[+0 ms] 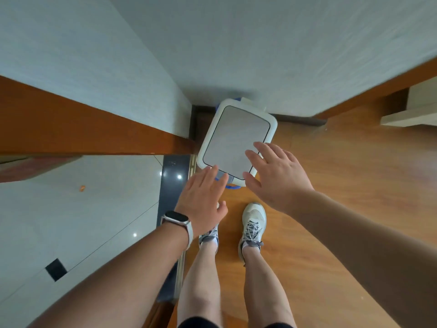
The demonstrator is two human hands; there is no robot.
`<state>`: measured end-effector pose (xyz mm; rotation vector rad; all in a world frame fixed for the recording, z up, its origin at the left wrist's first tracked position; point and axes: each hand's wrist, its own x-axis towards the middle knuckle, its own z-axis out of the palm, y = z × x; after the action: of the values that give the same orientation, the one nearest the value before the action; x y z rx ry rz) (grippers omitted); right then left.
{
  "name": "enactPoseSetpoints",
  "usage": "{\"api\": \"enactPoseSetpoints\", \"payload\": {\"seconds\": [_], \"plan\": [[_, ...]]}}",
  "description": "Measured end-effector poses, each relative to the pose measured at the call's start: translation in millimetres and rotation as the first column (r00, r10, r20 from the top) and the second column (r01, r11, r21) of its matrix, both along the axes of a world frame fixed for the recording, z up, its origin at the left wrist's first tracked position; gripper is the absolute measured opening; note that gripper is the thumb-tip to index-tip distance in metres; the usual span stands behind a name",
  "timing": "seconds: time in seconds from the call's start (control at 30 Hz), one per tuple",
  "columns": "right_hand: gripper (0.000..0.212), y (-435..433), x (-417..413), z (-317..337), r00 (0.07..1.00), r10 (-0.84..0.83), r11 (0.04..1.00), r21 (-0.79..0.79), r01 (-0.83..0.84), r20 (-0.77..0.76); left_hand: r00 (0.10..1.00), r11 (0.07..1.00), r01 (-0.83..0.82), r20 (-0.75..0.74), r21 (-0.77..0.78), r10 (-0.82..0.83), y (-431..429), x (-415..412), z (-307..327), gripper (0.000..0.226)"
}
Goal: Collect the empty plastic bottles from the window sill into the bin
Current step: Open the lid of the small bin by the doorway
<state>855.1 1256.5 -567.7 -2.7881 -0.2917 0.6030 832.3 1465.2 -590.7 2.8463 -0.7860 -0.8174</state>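
A white bin (234, 136) with a flat grey lid stands on the wooden floor in the corner of the room, lid down. My left hand (203, 200), with a watch on the wrist, hovers over the bin's near left corner, fingers straight and empty. Over the bin's near right corner my right hand (276, 176) spreads its fingers and holds nothing. No plastic bottle and no window sill are in view.
My two feet in grey-white trainers (253, 223) stand just in front of the bin. A brown wooden door frame (94, 129) runs along the left, with a glossy tiled floor (78, 209) beyond it. A pale shelf edge (411, 114) sits at the far right.
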Motion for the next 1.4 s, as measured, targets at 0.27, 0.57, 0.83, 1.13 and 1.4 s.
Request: {"api": "enactPoseSetpoints", "payload": {"seconds": [0.27, 0.57, 0.83, 1.13, 1.4], "plan": [[0.052, 11.7, 4.7, -91.8, 0.998, -0.041, 0.999, 0.010, 0.041, -0.038, 0.994, 0.997, 0.073, -0.085, -0.017, -0.074, 12.6, -26.9, -101.0, 0.073], [0.054, 22.0, 11.3, -126.5, 0.999, -0.051, 0.999, 0.002, 0.051, -0.019, 0.988, 0.989, 0.147, -0.035, -0.010, -0.147, 17.2, -13.8, -141.4, 0.072], [0.051, 18.4, 8.9, -148.3, 0.999, -0.047, 0.999, -0.015, 0.047, 0.001, 0.992, 0.994, 0.111, 0.070, -0.020, -0.109, 19.8, -28.7, -155.9, 0.079], [0.048, 8.5, 9.0, -137.3, 0.996, -0.067, 0.998, 0.010, 0.067, 0.059, 0.994, 0.994, 0.104, 0.023, 0.034, -0.104, 18.3, -26.0, -148.2, 0.083], [0.047, -9.1, 36.5, -76.0, 0.983, -0.105, 0.992, 0.091, 0.092, 0.150, 0.991, 0.997, 0.050, 0.123, -0.050, -0.043, 6.1, 4.6, -98.5, 0.070]]}}
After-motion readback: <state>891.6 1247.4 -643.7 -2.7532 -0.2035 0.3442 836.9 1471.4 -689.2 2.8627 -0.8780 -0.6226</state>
